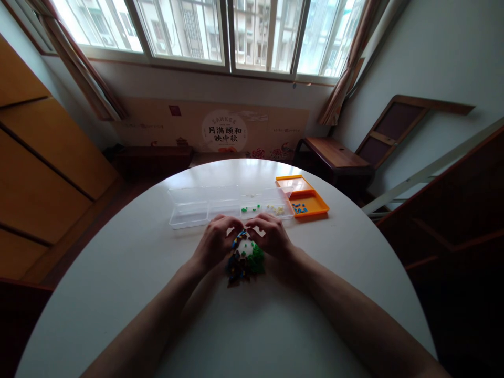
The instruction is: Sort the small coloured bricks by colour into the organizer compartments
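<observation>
A small heap of tiny coloured building pieces [242,260] lies on the white round table [129,262], green ones at its right side. My left hand [214,241] and my right hand [271,235] rest at the heap's far edge, fingers curled and meeting over the pieces. Fingertips of both hands look pinched on small pieces that I cannot make out. Just beyond the hands lies a clear plastic divided box [197,206] holding a few green and pale pieces.
An orange tray [311,202] with blue pieces sits at the box's right end. Beyond the table are a dark wooden bench [334,155], a cardboard panel under the window, wooden cabinets at the left and a folded frame at the right.
</observation>
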